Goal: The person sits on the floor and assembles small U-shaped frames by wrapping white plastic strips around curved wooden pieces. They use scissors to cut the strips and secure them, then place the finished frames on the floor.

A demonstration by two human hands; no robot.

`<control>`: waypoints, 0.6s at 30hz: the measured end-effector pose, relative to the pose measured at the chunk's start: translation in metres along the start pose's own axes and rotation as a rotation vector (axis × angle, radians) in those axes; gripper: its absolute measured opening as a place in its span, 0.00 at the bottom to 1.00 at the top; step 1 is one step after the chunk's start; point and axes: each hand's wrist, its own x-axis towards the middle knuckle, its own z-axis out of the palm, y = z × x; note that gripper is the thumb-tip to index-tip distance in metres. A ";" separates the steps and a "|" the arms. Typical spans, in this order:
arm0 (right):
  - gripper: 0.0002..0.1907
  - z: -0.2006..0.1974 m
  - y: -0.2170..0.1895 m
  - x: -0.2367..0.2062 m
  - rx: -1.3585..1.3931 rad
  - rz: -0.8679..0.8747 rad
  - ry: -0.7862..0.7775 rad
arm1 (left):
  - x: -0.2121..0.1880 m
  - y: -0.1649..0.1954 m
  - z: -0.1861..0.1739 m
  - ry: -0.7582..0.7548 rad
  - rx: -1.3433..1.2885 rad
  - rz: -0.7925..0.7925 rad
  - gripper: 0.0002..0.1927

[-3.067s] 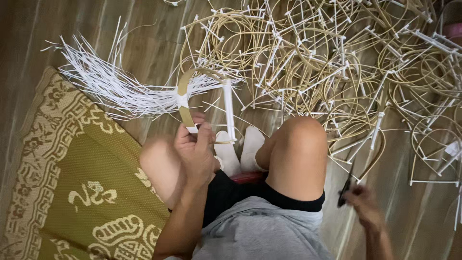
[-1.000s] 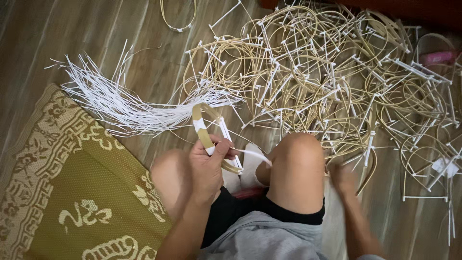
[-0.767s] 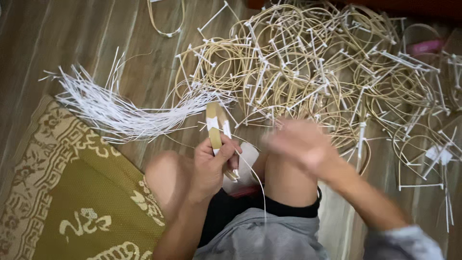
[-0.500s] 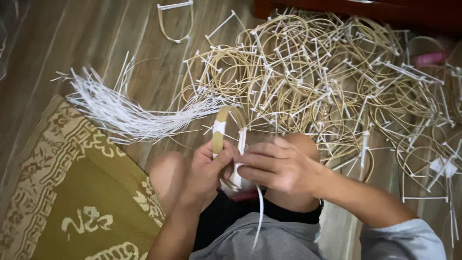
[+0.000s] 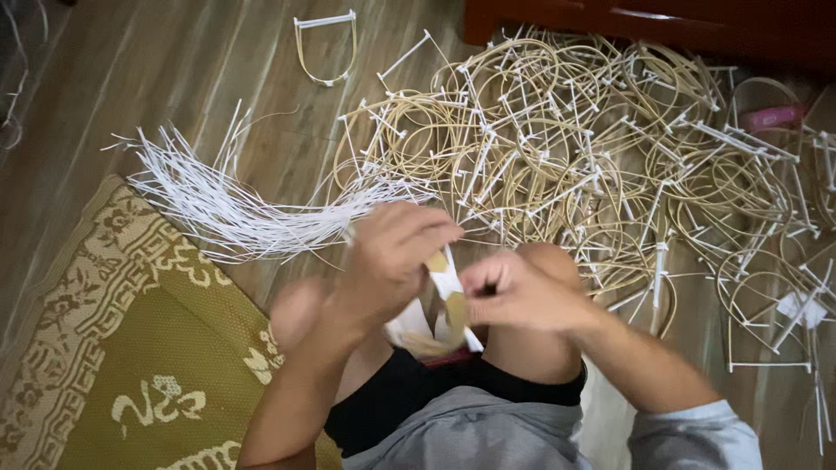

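I sit on the floor with my knees drawn up. My left hand (image 5: 390, 257) grips a bent tan cane loop (image 5: 440, 292) bound with white strips, held over my lap. My right hand (image 5: 514, 294) pinches a white strip at the loop, close against the left hand. A fan of loose white strips (image 5: 231, 209) lies on the floor just beyond my left hand. Motion blurs my fingers.
A large tangled heap of tan cane loops with white bindings (image 5: 592, 165) covers the wooden floor ahead and to the right. One single loop (image 5: 326, 48) lies apart at the far left. An olive patterned mat (image 5: 122, 348) lies at my left. Dark red furniture (image 5: 662, 22) stands behind.
My right hand has come in from the right side to meet the left at the loop. The loop has dropped lower, towards my lap, and the view has tilted slightly.
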 end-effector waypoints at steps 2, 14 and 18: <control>0.11 0.008 0.005 -0.008 0.078 0.026 -0.024 | -0.005 0.000 0.006 -0.023 -0.099 -0.004 0.11; 0.11 0.027 -0.006 -0.040 0.242 0.235 -0.013 | -0.025 -0.008 0.035 -0.202 -0.395 -0.092 0.10; 0.07 0.033 0.009 -0.039 0.238 0.204 0.073 | -0.025 0.008 0.021 -0.058 -0.033 -0.042 0.26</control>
